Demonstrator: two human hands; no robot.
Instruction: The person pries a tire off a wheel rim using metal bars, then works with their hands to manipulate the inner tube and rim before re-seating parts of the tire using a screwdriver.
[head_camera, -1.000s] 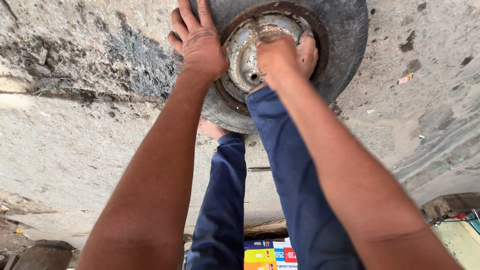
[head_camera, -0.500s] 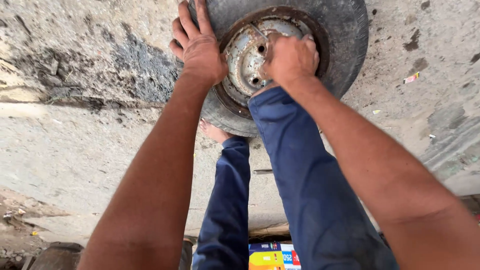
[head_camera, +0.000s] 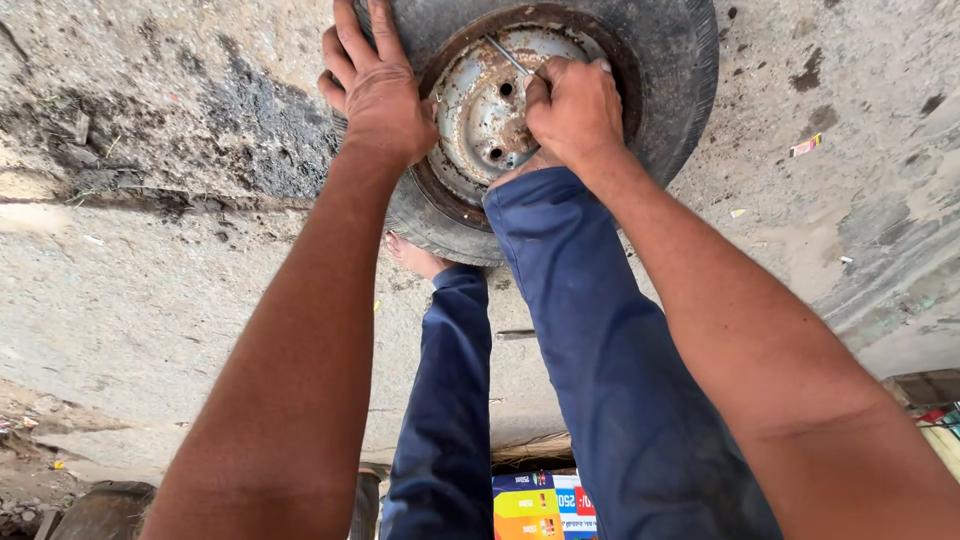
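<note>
Lying flat on cracked, dusty concrete ground (head_camera: 150, 290), a worn black rubber tyre (head_camera: 670, 80) surrounds a rusty, dished steel wheel rim (head_camera: 480, 110) pierced with bolt holes. The left hand (head_camera: 375, 90) presses spread, open fingers on the tyre's edge. The right hand (head_camera: 575, 110) is clenched around a thin metal rod (head_camera: 505, 55) over the rim. Compared with half a second earlier, the rod now shows and the fist sits lower. Blue trouser legs (head_camera: 590, 340) stretch below.
</note>
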